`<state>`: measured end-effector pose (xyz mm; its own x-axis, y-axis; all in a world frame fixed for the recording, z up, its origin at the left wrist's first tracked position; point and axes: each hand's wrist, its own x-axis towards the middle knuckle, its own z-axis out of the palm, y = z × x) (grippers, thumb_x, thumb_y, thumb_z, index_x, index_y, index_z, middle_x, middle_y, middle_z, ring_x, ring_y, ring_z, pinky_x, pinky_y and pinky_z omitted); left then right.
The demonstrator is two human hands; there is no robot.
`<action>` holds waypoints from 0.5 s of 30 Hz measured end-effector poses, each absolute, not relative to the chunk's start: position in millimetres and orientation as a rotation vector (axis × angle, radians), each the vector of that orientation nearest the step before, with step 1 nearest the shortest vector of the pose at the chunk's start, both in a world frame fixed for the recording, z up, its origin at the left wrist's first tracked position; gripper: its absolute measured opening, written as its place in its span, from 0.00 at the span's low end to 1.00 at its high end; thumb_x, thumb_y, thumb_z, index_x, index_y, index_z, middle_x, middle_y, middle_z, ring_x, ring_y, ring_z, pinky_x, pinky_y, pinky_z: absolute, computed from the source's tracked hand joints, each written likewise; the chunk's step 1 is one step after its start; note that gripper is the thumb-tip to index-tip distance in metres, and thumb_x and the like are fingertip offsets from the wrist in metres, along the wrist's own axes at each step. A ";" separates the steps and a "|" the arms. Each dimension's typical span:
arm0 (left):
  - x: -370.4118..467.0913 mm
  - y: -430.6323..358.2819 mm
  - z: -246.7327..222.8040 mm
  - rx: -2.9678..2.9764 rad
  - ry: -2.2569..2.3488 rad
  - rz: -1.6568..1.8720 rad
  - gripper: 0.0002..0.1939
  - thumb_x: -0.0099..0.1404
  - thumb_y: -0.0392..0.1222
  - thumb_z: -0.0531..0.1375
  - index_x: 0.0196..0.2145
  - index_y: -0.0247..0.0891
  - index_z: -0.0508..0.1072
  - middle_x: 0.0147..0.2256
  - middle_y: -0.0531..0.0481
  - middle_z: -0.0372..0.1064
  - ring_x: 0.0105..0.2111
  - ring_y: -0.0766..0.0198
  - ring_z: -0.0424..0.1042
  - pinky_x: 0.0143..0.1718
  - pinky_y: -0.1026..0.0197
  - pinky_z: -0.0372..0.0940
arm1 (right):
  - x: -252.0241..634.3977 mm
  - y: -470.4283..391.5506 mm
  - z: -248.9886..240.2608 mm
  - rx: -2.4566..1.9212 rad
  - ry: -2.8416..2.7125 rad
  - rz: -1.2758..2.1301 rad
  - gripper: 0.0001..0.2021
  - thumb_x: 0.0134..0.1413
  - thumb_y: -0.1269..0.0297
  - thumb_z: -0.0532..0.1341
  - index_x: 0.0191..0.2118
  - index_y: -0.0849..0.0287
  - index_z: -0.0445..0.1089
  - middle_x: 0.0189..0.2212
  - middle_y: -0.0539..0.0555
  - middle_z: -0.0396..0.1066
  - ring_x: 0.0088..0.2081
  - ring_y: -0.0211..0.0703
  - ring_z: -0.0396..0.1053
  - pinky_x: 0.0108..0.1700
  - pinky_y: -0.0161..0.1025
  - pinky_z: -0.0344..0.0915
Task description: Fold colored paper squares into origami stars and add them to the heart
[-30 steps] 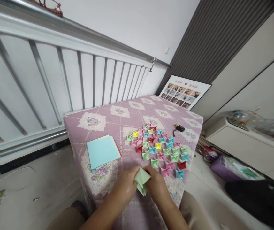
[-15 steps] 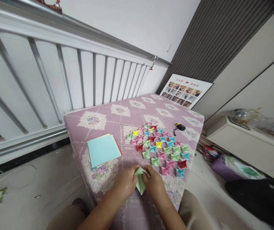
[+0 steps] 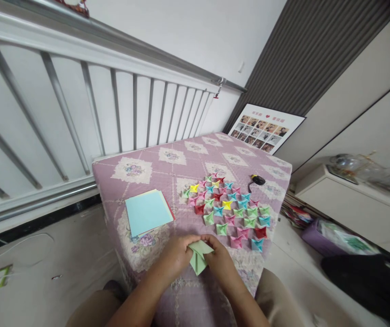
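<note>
A partly folded sheet of light green origami paper [image 3: 198,262] is held between both hands above the near edge of the table. My left hand [image 3: 177,254] grips its left side, thumb and fingers closed on the top corner. On the other side, my right hand [image 3: 219,255] pinches the right edge, its fingertips nearly meeting the left ones at the top. The paper's lower point hangs downward, with a crease along its middle. Beyond the hands stand several small folded paper stars [image 3: 227,205] in green, pink, blue, red and yellow, set out in rough rows.
A stack of square paper [image 3: 149,212], light blue on top, lies left of the hands. A black corded object [image 3: 258,180] rests at the table's far right. The table wears a purple floral cloth [image 3: 140,177]. A white radiator [image 3: 125,109] runs behind it.
The green paper has turned in my hands, and its top flap now spreads wider and flatter. My fingertips have come closer together along the top edge.
</note>
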<state>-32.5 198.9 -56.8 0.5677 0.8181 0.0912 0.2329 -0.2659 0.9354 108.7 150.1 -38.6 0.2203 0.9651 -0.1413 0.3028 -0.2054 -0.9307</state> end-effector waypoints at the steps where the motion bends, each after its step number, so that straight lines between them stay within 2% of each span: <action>1: -32.3 198.8 -57.1 1.786 0.858 0.738 0.28 0.52 0.27 0.49 0.48 0.42 0.74 0.44 0.52 0.74 0.42 0.61 0.72 0.46 0.61 0.63 | 107.7 149.8 -38.1 -1.653 -1.152 1.057 0.11 0.42 0.65 0.58 0.36 0.57 0.66 0.26 0.48 0.69 0.26 0.39 0.65 0.27 0.33 0.60; 6: -32.6 199.2 -55.9 1.769 0.850 0.769 0.24 0.53 0.28 0.50 0.43 0.41 0.76 0.38 0.52 0.76 0.37 0.62 0.73 0.42 0.63 0.64 | 106.0 147.0 -33.1 -1.562 -1.053 1.198 0.18 0.46 0.63 0.60 0.45 0.55 0.60 0.25 0.44 0.65 0.23 0.35 0.61 0.25 0.31 0.55; 15: -35.7 197.0 -49.8 1.736 0.867 0.761 0.19 0.54 0.30 0.51 0.41 0.40 0.73 0.33 0.53 0.74 0.33 0.64 0.70 0.33 0.66 0.61 | 107.6 146.1 -29.7 -1.538 -1.305 1.090 0.11 0.48 0.65 0.58 0.40 0.56 0.64 0.29 0.48 0.68 0.30 0.38 0.65 0.31 0.34 0.61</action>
<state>-35.7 197.0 -49.8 0.5430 0.8348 0.0911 0.1985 -0.2330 0.9520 107.6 146.1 -29.7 0.0867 0.9909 -0.1025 0.2775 -0.1229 -0.9528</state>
